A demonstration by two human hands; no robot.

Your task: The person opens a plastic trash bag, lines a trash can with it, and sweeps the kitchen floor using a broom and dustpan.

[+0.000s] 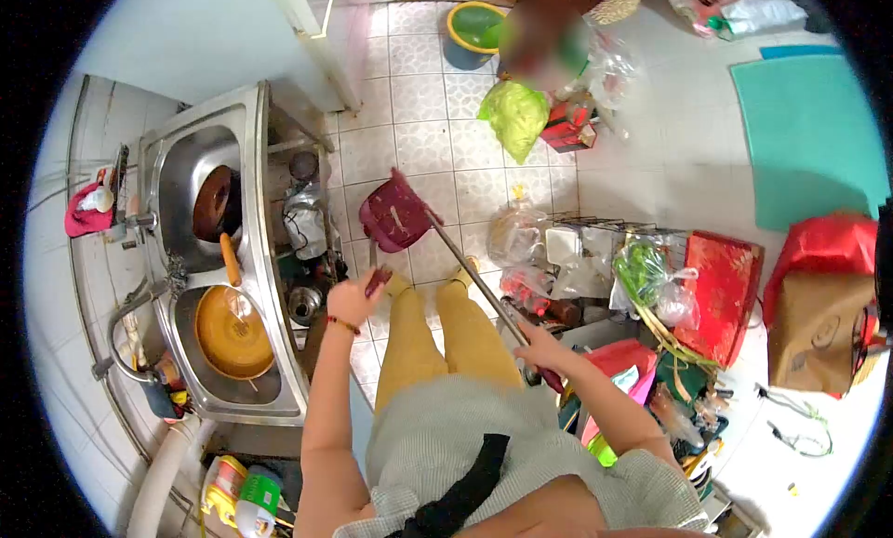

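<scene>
Below me on the tiled floor is a maroon dustpan (381,224). My left hand (353,299), with a beaded bracelet at its wrist, is closed around the short handle of the dustpan. A broom (476,278) slants down from my right hand (544,347), whose fingers wrap its long metal stick near the dark red grip. The broom's maroon head is at the dustpan's far right side, and the similar colours make it hard to tell where they touch.
To the left stands a steel double sink (288,371) with an orange basin (219,333). A bucket (456,50), a yellow-green bag (516,119) and a red box (569,129) stand ahead. A wire rack (614,224) with bagged vegetables (642,270) is on the right.
</scene>
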